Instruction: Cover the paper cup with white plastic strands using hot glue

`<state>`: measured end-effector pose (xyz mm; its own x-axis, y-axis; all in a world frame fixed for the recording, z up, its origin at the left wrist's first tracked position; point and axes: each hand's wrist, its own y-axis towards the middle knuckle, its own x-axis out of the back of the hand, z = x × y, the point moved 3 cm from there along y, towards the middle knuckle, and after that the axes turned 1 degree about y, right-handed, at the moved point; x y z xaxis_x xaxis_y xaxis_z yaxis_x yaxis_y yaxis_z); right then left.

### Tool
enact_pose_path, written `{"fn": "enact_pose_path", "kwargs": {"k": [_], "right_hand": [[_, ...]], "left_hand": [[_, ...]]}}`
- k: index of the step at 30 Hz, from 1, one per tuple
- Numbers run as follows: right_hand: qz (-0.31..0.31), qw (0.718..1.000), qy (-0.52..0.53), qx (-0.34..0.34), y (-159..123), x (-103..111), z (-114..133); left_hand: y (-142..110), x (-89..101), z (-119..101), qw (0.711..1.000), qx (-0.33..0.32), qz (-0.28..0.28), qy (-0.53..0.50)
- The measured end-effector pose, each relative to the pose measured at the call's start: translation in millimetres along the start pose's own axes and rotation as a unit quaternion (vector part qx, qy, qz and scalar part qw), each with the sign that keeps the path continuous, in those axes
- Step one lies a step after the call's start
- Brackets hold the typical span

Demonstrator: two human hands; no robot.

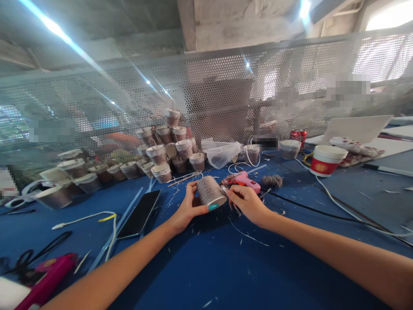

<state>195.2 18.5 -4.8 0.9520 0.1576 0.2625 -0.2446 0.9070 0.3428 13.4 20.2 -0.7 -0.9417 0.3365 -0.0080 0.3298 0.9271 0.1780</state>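
Note:
My left hand (190, 206) is wrapped round a paper cup covered in grey-brown yarn (209, 189), thumb below and fingers behind. The cup lies tilted on its side above the table, its round end toward the lower right. Close against its right side, my right hand (247, 202) has thumb and forefinger pressed together; what they pinch is too small to make out. Just behind the right hand lies a pink glue gun (243, 178), and a ball of grey yarn (272, 181) sits to its right.
Stacked yarn-wrapped cups (156, 155) stand at the back left. A black phone (140, 215) lies left of my hands, a magenta glue gun (48, 280) at lower left. Red-and-white cups (327, 161) stand at right. A black cable (309, 206) crosses the blue table (232, 267).

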Motion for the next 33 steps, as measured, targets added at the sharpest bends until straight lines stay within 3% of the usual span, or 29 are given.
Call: {"fn": "enact_pose_path", "kwargs": {"k": [13,27,33], "right_hand": [[-0.001,0.998,-0.056,0.043,-0.7,2.0,3.7],[0.008,0.997,-0.066,0.039,0.2,-0.5,-4.0],[-0.068,0.989,-0.113,0.066,-3.4,7.1,2.4]], "left_hand": [[-1.0,1.7,-0.8,1.000,0.007,-0.009,-0.009],[-0.3,-0.7,-2.9,0.999,0.001,-0.015,-0.049],[-1.0,0.5,-2.5,0.997,0.021,-0.027,-0.066]]}}
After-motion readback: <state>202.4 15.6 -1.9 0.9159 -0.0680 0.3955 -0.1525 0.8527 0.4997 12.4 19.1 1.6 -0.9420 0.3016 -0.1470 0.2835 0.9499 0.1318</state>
